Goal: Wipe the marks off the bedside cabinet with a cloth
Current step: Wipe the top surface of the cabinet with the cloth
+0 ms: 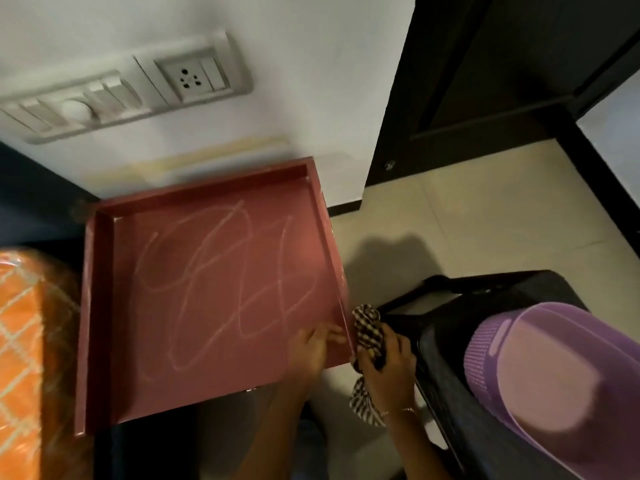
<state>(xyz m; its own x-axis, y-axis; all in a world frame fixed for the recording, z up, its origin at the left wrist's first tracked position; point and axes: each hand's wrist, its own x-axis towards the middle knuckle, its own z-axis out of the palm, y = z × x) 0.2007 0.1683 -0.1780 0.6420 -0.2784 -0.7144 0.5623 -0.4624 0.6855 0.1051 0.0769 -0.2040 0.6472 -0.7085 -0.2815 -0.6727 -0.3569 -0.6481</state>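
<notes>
The checked cloth (367, 332) was bunched in the right hand (388, 367), whose fingers were curled round it, just off the right edge of the bedside cabinet (104, 306), with a loose end hanging below the wrist. The left hand (311, 351) lay beside it on the cabinet's pink top near the front right corner, fingers fairly straight and pointing toward the raised right rim, holding nothing. Pale scribbled marks (228, 282) looped across most of the top, untouched. A white wall with a switch and socket panel (128, 88) stood behind the cabinet, a dark door (485, 81) to the right, and pale tiled floor (485, 220) below. An orange patterned bed cover (31, 358) lay left; a purple plastic object (547, 386) sat on a dark stool (485, 289) right.
</notes>
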